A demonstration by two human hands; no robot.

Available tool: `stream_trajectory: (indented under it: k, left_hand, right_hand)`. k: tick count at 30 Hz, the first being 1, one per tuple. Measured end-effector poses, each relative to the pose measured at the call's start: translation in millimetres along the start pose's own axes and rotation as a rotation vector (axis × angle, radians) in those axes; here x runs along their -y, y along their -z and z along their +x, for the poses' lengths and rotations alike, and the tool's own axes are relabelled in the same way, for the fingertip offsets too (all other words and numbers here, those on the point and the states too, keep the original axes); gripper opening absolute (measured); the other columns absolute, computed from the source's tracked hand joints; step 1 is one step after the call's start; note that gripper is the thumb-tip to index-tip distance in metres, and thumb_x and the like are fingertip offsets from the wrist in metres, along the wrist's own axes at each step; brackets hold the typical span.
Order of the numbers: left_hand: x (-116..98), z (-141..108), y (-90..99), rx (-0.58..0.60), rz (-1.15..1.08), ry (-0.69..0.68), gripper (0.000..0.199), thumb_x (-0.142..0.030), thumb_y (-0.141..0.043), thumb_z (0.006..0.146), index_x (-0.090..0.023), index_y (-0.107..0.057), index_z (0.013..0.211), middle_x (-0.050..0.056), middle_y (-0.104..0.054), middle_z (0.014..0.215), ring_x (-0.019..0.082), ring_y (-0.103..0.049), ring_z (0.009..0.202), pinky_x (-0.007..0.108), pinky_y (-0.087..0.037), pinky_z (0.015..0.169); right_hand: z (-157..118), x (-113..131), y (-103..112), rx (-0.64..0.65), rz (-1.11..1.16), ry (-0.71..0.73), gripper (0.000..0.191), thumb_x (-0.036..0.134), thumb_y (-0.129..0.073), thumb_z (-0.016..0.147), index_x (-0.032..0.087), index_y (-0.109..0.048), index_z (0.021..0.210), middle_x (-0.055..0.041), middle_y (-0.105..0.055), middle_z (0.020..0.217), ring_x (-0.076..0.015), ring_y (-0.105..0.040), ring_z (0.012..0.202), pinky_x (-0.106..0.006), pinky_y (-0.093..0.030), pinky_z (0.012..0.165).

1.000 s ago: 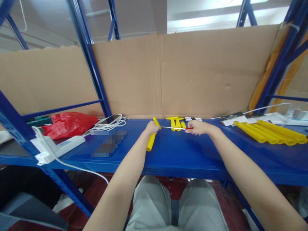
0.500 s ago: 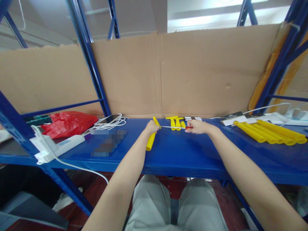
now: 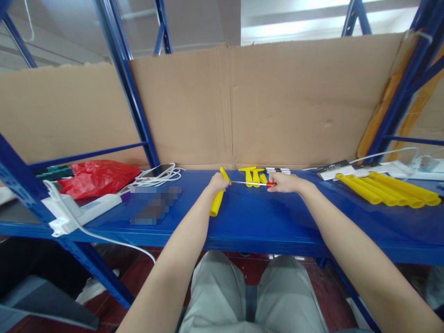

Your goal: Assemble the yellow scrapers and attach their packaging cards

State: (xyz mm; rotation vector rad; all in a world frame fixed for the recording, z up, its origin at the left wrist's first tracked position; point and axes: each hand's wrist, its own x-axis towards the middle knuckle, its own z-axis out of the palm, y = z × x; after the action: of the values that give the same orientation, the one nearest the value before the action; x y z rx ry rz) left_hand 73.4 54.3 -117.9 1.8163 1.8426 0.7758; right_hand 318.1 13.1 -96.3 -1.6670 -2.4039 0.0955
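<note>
My left hand (image 3: 218, 183) is wrapped round a yellow tube-shaped piece (image 3: 217, 203), whose angled top end sticks up past my fingers. My right hand (image 3: 282, 182) grips the red handle of a screwdriver (image 3: 255, 184). Its metal shaft lies level and points left, with the tip at the yellow piece beside my left fingers. Behind the shaft, two yellow T-shaped pieces (image 3: 248, 175) and a small yellow piece (image 3: 263, 178) rest on the blue shelf (image 3: 256, 217).
Several yellow tubes (image 3: 360, 189) lie at the right by a black and white packet (image 3: 335, 170). White-and-black sticks (image 3: 277, 170) lie near the cardboard wall (image 3: 294, 101). At the left are a red bag (image 3: 99, 178), coiled white cable (image 3: 163, 175) and a power strip (image 3: 100, 203).
</note>
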Motion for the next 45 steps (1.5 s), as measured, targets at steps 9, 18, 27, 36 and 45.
stream_trajectory:
  k: [9, 18, 27, 36, 45]
  left_hand:
    - [0.0, 0.2, 0.3, -0.006, -0.016, 0.011, 0.005, -0.008, -0.062, 0.073, -0.005, -0.064, 0.076, 0.013, -0.069, 0.072, 0.016, -0.064, 0.057, 0.021, -0.046, 0.051]
    - [-0.6, 0.2, 0.7, 0.011, 0.024, 0.010, 0.007, -0.008, -0.059, 0.075, -0.004, -0.064, 0.077, 0.016, -0.069, 0.076, 0.016, -0.064, 0.060, 0.020, -0.044, 0.049]
    - [-0.8, 0.7, 0.9, 0.011, 0.006, 0.008, 0.006, -0.008, -0.060, 0.074, -0.004, -0.064, 0.076, 0.015, -0.069, 0.075, 0.016, -0.064, 0.057, 0.021, -0.045, 0.050]
    - [0.3, 0.2, 0.6, -0.006, 0.001, 0.008, 0.007, -0.008, -0.060, 0.074, -0.004, -0.065, 0.077, 0.014, -0.069, 0.072, 0.016, -0.064, 0.057, 0.022, -0.045, 0.051]
    - [1.0, 4.5, -1.2, -0.006, 0.023, 0.010, 0.006, -0.009, -0.061, 0.074, -0.005, -0.065, 0.075, 0.014, -0.069, 0.070, 0.017, -0.064, 0.057, 0.021, -0.045, 0.050]
  right_hand:
    - [1.1, 0.3, 2.0, 0.146, 0.082, -0.017, 0.021, 0.032, -0.050, 0.081, 0.019, -0.051, 0.065, -0.0018, -0.059, 0.059, -0.0123, -0.052, 0.052, -0.023, -0.036, 0.050]
    - [2.3, 0.1, 0.3, -0.014, -0.037, 0.017, 0.015, 0.028, -0.060, 0.072, 0.019, -0.050, 0.068, 0.0008, -0.055, 0.060, -0.0119, -0.049, 0.056, -0.022, -0.033, 0.051]
    - [4.5, -5.1, -3.0, -0.003, 0.049, 0.032, 0.015, 0.033, -0.060, 0.073, 0.019, -0.054, 0.072, 0.0013, -0.056, 0.058, -0.0126, -0.050, 0.054, -0.024, -0.033, 0.052]
    - [8.1, -11.2, -4.6, -0.055, 0.026, 0.086, 0.018, 0.034, -0.055, 0.076, 0.019, -0.054, 0.066, 0.0000, -0.058, 0.061, -0.0128, -0.049, 0.057, -0.024, -0.032, 0.054]
    - [7.0, -5.2, -6.3, -0.063, 0.010, 0.022, 0.018, 0.027, -0.066, 0.068, 0.019, -0.056, 0.080, -0.0016, -0.061, 0.074, -0.0140, -0.053, 0.065, -0.023, -0.035, 0.055]
